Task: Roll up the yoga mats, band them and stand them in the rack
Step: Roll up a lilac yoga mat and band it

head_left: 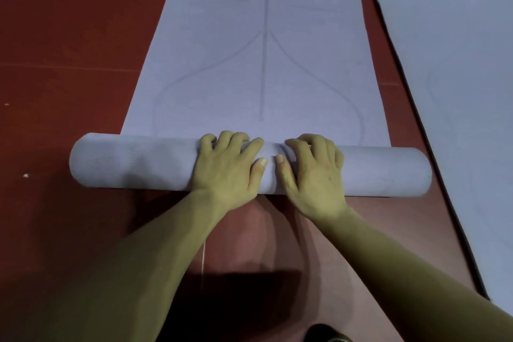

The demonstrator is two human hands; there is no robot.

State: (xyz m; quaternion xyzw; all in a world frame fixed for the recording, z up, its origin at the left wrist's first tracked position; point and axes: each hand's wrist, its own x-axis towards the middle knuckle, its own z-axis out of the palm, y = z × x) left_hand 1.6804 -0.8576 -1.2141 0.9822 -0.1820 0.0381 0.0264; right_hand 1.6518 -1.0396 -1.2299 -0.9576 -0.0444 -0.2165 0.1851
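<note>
While the pale yoga mat (258, 64) runs flat toward the top of the frame, red floor (69, 36) lies open along its left edge and a second mat (458, 91) lies close on the right. Its rolled end (133, 164) crosses mid-frame. The left hand (227, 166) and right hand (313, 175) grip its middle side by side, fingers curled over the top.

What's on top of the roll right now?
The left hand and right hand lie side by side midway along the roll, fingers curled over its far side. The surface beneath them is covered.
</note>
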